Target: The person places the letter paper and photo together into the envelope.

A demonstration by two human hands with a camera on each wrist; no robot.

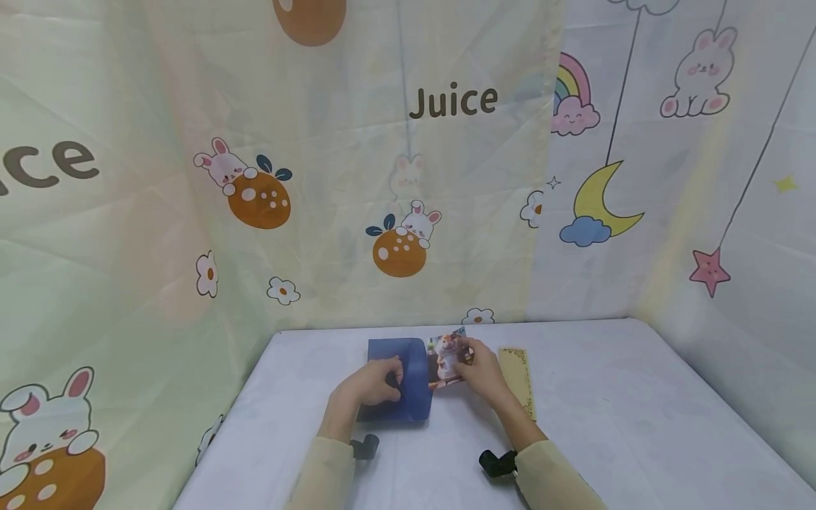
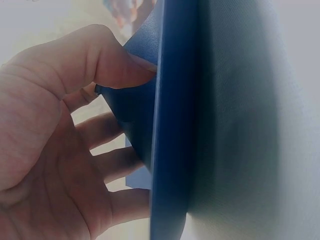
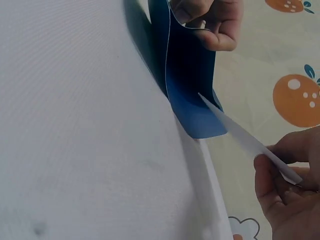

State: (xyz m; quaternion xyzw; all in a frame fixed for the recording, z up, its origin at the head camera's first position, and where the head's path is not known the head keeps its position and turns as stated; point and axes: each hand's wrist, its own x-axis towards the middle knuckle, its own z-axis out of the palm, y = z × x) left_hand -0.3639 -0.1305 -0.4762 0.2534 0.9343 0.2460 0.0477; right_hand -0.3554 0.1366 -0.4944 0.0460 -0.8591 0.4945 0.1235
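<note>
A dark blue envelope (image 1: 416,382) lies on the white table. My left hand (image 1: 376,382) pinches its raised upper layer, thumb on one side and fingers on the other, as the left wrist view shows. That layer stands apart from the one beneath, leaving a gap in the right wrist view. With thumb and fingertips my right hand (image 1: 482,372) grips a photo card (image 1: 444,360) showing a white, furry animal. In the right wrist view, the card's pointed corner (image 3: 212,109) reaches the envelope's mouth; how deep it sits there I cannot tell.
A yellowish card with an ornate border (image 1: 518,375) lies right of the right hand, partly behind the forearm. Dark wrist cameras (image 1: 497,464) stick out by both sleeves. Printed curtains (image 1: 344,304) hang behind the table's far edge and along its sides.
</note>
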